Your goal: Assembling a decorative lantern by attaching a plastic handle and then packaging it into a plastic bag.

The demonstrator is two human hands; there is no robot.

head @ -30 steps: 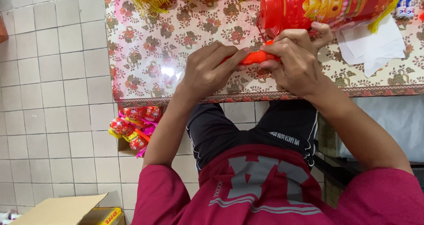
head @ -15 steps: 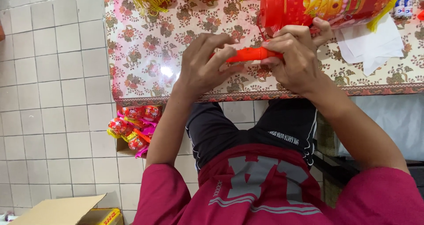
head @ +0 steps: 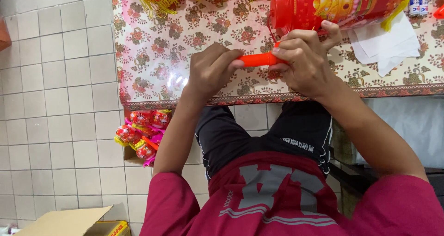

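Both grips are closed on an orange tube (head: 257, 59), held level above the floral bench (head: 152, 55) by the left hand (head: 210, 71) and right hand (head: 303, 62). A red-and-gold lantern (head: 323, 4) lies just behind; white papers (head: 388, 44) lie rightward, a cardboard box (head: 69, 222) on the floor.

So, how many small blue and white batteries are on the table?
2. Both small blue and white batteries stand side by side at the top right corner of the floral tablecloth, above the white paper sheets. Others may be hidden.
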